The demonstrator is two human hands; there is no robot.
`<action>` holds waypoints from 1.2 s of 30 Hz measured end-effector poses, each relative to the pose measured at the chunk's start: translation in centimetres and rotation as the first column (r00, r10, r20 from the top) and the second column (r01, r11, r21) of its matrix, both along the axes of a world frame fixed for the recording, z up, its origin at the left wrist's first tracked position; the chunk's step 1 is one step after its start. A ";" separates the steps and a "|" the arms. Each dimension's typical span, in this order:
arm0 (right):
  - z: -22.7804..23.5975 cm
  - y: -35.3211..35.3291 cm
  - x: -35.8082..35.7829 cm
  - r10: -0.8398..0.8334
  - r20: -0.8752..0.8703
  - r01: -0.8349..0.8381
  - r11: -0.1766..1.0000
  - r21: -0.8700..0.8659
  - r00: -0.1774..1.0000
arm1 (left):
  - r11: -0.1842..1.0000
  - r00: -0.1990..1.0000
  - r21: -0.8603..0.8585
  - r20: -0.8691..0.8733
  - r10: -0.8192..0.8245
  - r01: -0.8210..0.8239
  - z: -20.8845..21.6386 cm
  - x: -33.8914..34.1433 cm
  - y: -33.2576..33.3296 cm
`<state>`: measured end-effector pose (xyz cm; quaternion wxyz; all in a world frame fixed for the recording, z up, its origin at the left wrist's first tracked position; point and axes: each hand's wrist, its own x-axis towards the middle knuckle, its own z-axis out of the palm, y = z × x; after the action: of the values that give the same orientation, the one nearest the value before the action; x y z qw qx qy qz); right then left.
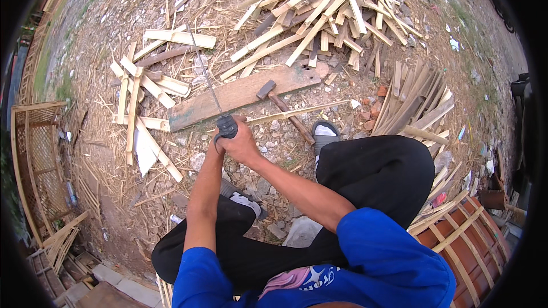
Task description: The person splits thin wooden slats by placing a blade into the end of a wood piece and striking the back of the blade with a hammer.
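My left hand (218, 140) and my right hand (241, 141) are together in front of me, closed around the black wrapped handle of a long thin-bladed machete (209, 75). Its blade points away and slightly left, seen nearly edge-on. A dark strap loops beside the handle, and the right hand partly covers the left one's fingers. A split bamboo strip (302, 110) stretches rightward from beside my right hand; whether I touch it is unclear. Just beyond lies a wooden plank (240, 96), with a hammer (282, 108) resting its head on it and its handle toward my right foot.
A large heap of split bamboo (319, 14) lies at the far side. Shorter bamboo pieces (149, 82) are scattered left, and a stacked bundle (412, 94) sits right. Woven bamboo frames (39, 165) stand at left. Stones and shavings cover the ground; a pale rock (302, 232) is between my legs.
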<state>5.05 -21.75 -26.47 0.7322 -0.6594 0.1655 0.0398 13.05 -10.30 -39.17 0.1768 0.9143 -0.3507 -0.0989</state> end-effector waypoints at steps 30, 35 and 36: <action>4.4 -3.9 5.0 0.242 -0.029 -0.242 0.943 -0.228 0.970 | 0.544 0.519 0.373 -0.174 0.837 -0.752 2.9 -1.3 24.4; -4.1 -2.4 0.9 0.244 -0.341 -0.389 0.793 -0.469 0.908 | 0.489 0.477 0.333 -0.123 0.870 -0.807 -0.2 -3.7 27.5; -5.6 -2.4 -0.1 0.267 -0.347 -0.413 0.783 -0.465 0.899 | 0.499 0.493 0.306 -0.102 0.864 -0.811 -0.7 -3.9 27.2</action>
<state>4.98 -24.10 -32.10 0.4743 -0.8424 0.1427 0.2122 9.17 16.86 -39.83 0.1426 0.9623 0.1784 -0.1480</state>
